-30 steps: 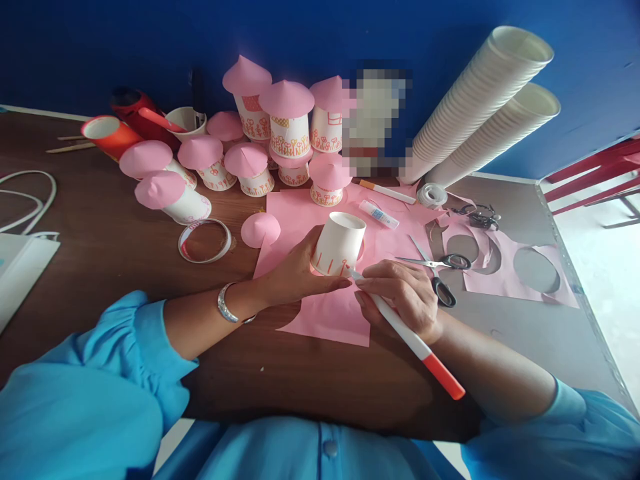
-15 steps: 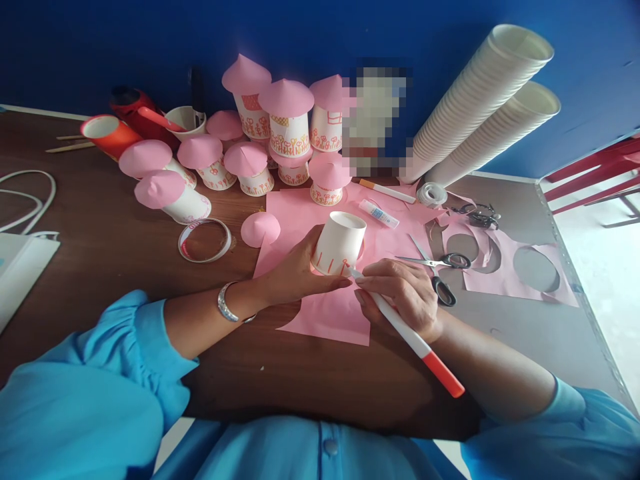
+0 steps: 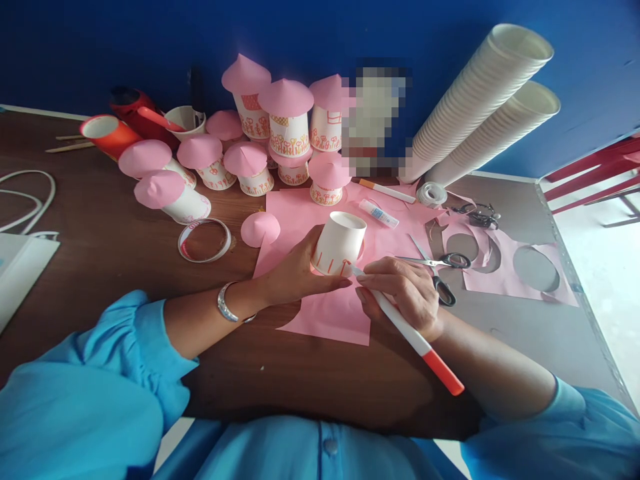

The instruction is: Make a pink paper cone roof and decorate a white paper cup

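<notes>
My left hand (image 3: 305,270) is closed around a white paper cup (image 3: 340,239), thumb along its lower edge. Short red strokes run along the lower part of the cup's wall. In my right hand (image 3: 403,293) is a white marker (image 3: 400,317) with a red end, its tip at the cup near a small red drawn shape. Beneath both hands lies a pink paper sheet (image 3: 340,320). A pink paper cone (image 3: 260,230) rests left of the cup, and scissors (image 3: 435,261) with black handles lie just beyond my right hand.
Several decorated cups with pink cone roofs (image 3: 286,100) stand at the back. Two tall paper cup stacks (image 3: 470,100) lean on the blue wall. A tape roll (image 3: 205,241), a glue stick (image 3: 379,213), an orange-capped marker (image 3: 387,191) and cut pink scraps (image 3: 520,267) lie around.
The marker tip has shifted slightly at the cup's wall, and the red shape beside it looks a little different. The left hand and cup stay in place.
</notes>
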Tool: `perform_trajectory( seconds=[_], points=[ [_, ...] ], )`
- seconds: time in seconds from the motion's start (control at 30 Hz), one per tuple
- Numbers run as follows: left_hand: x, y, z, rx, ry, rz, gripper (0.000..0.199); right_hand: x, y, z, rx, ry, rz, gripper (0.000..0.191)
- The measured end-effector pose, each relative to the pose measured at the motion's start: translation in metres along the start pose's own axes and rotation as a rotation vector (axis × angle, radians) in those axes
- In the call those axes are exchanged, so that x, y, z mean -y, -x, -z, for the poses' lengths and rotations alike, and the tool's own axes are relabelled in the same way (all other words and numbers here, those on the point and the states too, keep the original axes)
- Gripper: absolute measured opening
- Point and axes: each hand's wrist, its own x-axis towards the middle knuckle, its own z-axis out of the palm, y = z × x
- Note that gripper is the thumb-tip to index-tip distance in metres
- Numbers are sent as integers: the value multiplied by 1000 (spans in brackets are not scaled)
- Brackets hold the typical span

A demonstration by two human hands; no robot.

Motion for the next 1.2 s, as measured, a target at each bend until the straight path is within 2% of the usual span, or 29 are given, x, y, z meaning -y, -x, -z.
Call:
perform_trajectory(
  seconds=[0.33, 1.2],
  points=[
    [-3, 0, -1, -3, 5, -1, 73, 1, -1, 0, 9, 13, -8, 20],
    [1, -1, 0, -17, -28, -4, 78, 5, -2, -1, 15, 13, -17, 21]
  ],
)
